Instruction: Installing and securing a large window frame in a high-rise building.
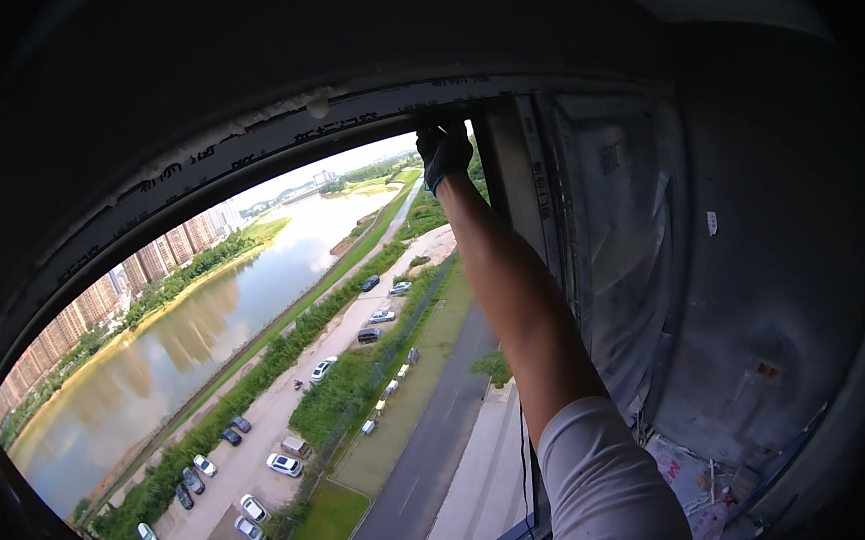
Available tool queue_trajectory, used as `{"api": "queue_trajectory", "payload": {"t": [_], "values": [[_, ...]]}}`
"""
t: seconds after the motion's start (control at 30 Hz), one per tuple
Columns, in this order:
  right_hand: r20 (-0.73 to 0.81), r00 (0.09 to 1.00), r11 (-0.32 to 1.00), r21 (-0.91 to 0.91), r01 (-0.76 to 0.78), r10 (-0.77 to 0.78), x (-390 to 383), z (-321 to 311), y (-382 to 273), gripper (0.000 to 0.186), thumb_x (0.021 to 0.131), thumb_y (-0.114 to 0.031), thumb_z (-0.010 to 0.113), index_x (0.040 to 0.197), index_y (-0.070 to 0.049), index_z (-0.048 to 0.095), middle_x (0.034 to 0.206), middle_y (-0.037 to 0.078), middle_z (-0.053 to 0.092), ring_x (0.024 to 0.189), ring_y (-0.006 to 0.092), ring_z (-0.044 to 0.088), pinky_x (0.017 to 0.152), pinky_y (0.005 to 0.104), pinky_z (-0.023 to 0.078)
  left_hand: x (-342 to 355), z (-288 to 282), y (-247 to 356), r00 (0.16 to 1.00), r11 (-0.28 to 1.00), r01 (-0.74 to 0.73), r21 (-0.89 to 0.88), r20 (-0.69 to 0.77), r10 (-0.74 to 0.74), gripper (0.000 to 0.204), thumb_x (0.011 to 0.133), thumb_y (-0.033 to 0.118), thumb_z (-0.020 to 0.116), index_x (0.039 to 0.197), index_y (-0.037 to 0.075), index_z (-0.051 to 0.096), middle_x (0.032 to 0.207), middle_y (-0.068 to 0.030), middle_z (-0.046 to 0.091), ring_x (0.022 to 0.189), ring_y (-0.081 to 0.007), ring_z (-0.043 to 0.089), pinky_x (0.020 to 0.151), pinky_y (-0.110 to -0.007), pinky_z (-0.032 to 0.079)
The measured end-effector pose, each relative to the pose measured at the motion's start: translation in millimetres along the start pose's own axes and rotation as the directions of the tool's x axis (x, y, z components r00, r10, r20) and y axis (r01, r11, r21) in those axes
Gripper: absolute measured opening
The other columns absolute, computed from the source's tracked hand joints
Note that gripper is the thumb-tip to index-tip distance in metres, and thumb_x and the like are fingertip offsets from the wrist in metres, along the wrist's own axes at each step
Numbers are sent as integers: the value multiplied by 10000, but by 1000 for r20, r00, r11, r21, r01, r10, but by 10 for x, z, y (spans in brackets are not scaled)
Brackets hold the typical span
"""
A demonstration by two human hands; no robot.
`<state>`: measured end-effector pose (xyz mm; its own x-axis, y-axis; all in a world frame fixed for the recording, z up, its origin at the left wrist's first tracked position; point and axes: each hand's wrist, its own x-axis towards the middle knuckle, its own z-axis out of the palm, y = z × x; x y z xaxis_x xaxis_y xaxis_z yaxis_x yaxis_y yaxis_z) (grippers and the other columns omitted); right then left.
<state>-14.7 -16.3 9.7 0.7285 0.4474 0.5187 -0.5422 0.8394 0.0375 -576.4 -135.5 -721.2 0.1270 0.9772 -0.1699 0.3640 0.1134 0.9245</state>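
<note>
My right arm, in a light short sleeve, reaches up from the lower right. My right hand (443, 152), in a dark glove with a blue cuff, is raised to the underside of the window's top frame (363, 115), close to its upper right corner. Its fingers are curled; whatever they hold is hidden in shadow. The frame bears printed strips and has a pale, lumpy bead of material along its upper edge. My left hand is not in view.
Through the tall opening, far below, are a river (198, 324), parked cars and a road (420, 450). Plastic sheeting (605, 242) covers the panel to the right, beside a dark wall (753, 272). Littered scraps (689, 479) lie low at the right. A thin cable (525, 457) hangs down the opening.
</note>
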Motion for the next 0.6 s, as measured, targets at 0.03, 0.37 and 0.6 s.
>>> {"api": "queue_trajectory", "payload": {"t": [0.03, 0.37, 0.6], "values": [[87, 995, 998, -36, 52, -49, 240, -112, -202, 316, 1017, -335, 528, 853, -95, 652, 601, 30, 582, 427, 92, 490, 375, 217, 342, 57, 8, 41, 1000, 1000, -10, 4, 10, 10, 253, 917, 289, 627, 957, 46, 681, 693, -93, 652, 504, -165, 597, 449, -334, 499], [157, 976, 974, -142, 174, -151, 503, -239, -166, 243, 1023, -238, 537, 832, -104, 605, 567, 11, 521, 391, 75, 424, 347, 216, 282, 80, 20, 19, 999, 1000, 28, -10, -41, -28, 251, 916, 285, 630, 957, 42, 680, 701, -97, 656, 520, -168, 606, 471, -334, 504], [86, 983, 959, -220, 178, -162, 366, -226, -163, 259, 1031, -275, 521, 881, -87, 616, 575, 41, 531, 408, 82, 443, 364, 216, 295, 131, 76, 35, 997, 999, 45, -26, -64, -46, 249, 916, 281, 632, 956, 40, 680, 706, -101, 659, 532, -170, 613, 486, -334, 508]]}}
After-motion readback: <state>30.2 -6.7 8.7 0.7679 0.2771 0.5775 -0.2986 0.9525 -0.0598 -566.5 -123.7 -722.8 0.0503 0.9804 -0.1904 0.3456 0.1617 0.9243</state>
